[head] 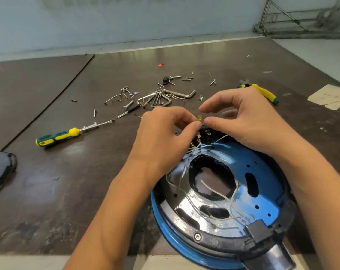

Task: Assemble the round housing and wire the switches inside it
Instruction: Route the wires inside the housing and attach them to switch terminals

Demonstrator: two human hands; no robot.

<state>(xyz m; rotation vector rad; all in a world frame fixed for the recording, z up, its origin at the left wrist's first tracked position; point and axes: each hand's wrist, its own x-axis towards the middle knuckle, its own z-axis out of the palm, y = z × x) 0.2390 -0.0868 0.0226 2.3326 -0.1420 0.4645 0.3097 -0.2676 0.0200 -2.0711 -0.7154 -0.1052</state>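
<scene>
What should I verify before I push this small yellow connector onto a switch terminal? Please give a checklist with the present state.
1. Yellow connector gripped: ok, the left hand pinches it.
2. Right hand also holding it: cannot tell; its fingertips are close beside it.
3. Switches reachable: ok, their brass tabs show just under the hands.
4. White wires clear of the tabs: not ok, loose strands bunch beside the switches.
5. Pliers at hand: ok, on the table beyond the right hand.

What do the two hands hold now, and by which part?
The left hand pinches a small yellow terminal at its lower end. Whether the right hand grips it too cannot be told.
</scene>
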